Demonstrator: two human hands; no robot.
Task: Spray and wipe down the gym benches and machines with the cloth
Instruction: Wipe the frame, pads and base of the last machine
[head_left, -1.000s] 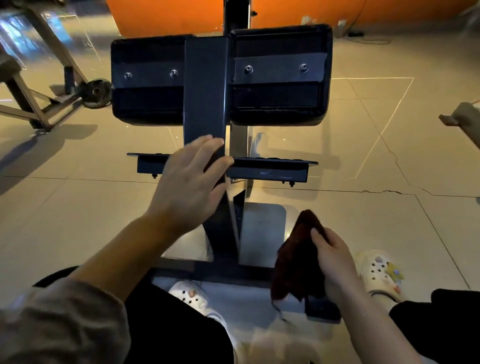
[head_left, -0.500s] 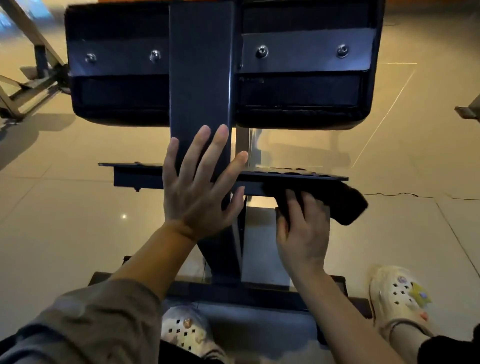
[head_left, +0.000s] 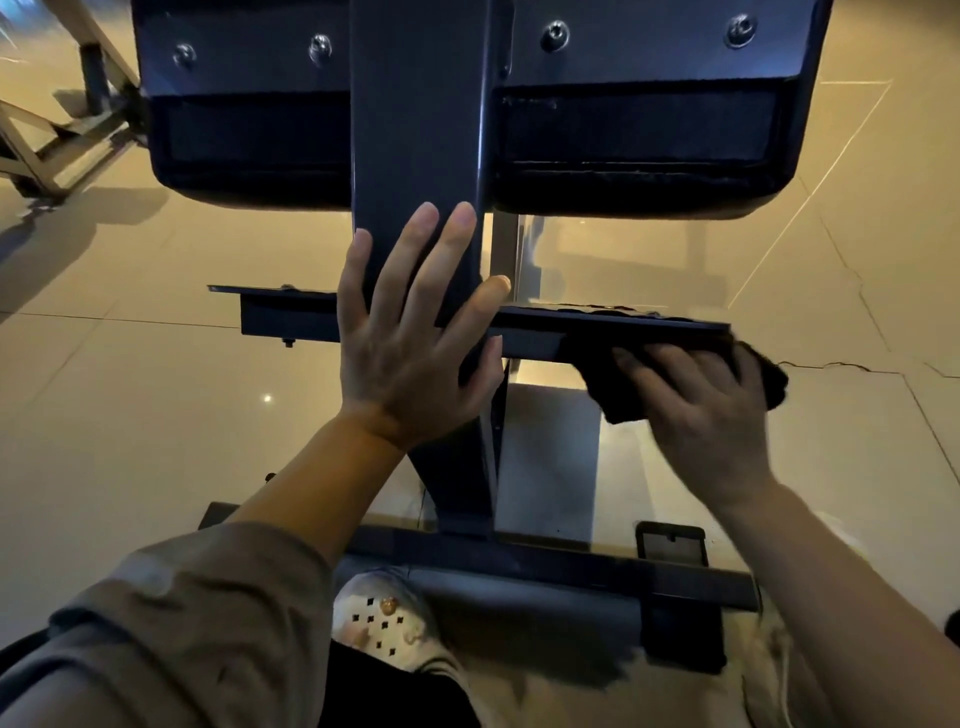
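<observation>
A person crouched behind a gym bench (head_left: 421, 130) wipes its lower crossbar (head_left: 613, 332) with a dark cloth (head_left: 769, 379), working on the underside of the frame. The right hand (head_left: 696, 415) has its fingers curled over the cloth and presses it against the right half of the crossbar, close to that bar's outer end. The left hand (head_left: 410, 332) lies flat with fingers spread wide, holding nothing, braced against the dark central post where the crossbar meets it.

By the look of it the job is midway on this one piece of equipment: the right side of the crossbar is being covered, while the left side of the bar, the post, the base rail (head_left: 545, 566) and the two padded sections (head_left: 249, 140) above have no cloth on them, and the pictures cannot show whether they are already clean. No spray bottle is in view.

The floor (head_left: 156, 395) is pale glossy tile that reflects the warm overhead light, with a crack running through it at right. Another machine's light metal frame (head_left: 57, 140) stands at far left. The person's light perforated clog (head_left: 384, 623) rests just under the base rail, and a grey sleeve (head_left: 171, 623) covers the left upper arm.
</observation>
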